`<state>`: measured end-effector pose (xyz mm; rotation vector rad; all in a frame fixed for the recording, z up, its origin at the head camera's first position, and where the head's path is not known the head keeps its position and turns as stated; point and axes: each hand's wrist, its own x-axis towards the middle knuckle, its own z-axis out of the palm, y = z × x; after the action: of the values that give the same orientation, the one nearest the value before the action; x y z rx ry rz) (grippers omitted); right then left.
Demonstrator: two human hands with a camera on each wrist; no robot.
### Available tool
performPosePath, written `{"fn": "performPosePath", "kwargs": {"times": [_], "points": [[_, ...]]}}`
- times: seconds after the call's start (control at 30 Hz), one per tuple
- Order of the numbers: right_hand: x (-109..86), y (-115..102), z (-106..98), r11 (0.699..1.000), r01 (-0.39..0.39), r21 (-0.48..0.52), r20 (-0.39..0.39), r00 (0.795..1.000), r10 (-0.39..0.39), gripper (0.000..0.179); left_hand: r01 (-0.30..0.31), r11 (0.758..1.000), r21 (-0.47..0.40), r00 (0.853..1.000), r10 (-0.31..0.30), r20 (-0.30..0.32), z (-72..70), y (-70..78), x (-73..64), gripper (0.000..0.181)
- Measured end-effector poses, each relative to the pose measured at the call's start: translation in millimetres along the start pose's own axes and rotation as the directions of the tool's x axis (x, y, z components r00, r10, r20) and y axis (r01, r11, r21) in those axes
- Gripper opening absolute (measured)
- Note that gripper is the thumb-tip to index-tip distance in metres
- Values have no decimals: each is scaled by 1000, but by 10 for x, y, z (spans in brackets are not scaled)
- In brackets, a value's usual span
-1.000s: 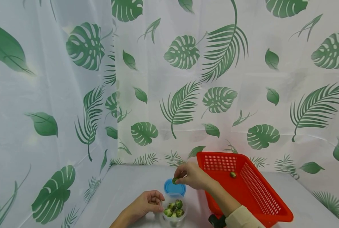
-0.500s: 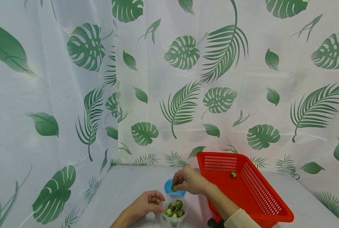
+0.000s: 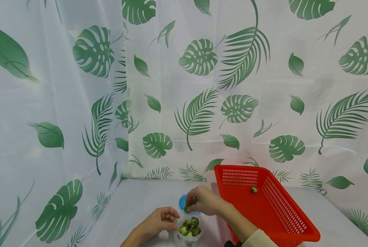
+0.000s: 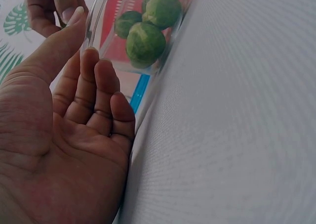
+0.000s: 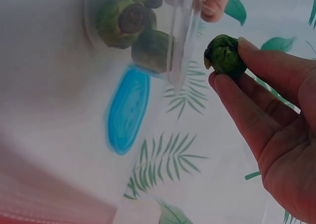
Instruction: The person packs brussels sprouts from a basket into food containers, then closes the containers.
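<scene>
My right hand (image 3: 204, 200) pinches a green Brussels sprout (image 5: 225, 55) between thumb and fingertips, just above and beyond the container's rim. A clear plastic container (image 3: 188, 238) stands upright on the table, with several Brussels sprouts (image 3: 188, 227) inside. Beside it on the left is my left hand (image 3: 160, 221), fingers loosely bent and fingertips right at the container's side near the rim. In the left wrist view, sprouts (image 4: 145, 44) show through the clear wall. A blue lid (image 5: 128, 110) lies on the table behind the container, partly covered by my right hand in the head view.
A large red plastic basket (image 3: 264, 212) with perforated sides stands to the right, under my right forearm. One Brussels sprout (image 3: 253, 189) lies in its far part. A dark object (image 3: 232, 244) shows by my right sleeve. Leaf-printed sheeting (image 3: 199, 113) hangs behind and at left.
My right hand has moved down and toward me with the Brussels sprout, from above the blue lid to near the container's rim. The left hand and the container have stayed in place.
</scene>
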<state>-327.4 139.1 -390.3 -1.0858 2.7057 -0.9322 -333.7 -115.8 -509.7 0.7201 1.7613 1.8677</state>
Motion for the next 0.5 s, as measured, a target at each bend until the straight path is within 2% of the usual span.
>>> {"fn": "performPosePath", "kwargs": {"times": [0.5], "points": [[11, 8, 87, 1000, -3, 24, 30, 1000, 2, 7, -11, 1000, 1, 1000, 11, 12, 16, 18, -18, 23]]}}
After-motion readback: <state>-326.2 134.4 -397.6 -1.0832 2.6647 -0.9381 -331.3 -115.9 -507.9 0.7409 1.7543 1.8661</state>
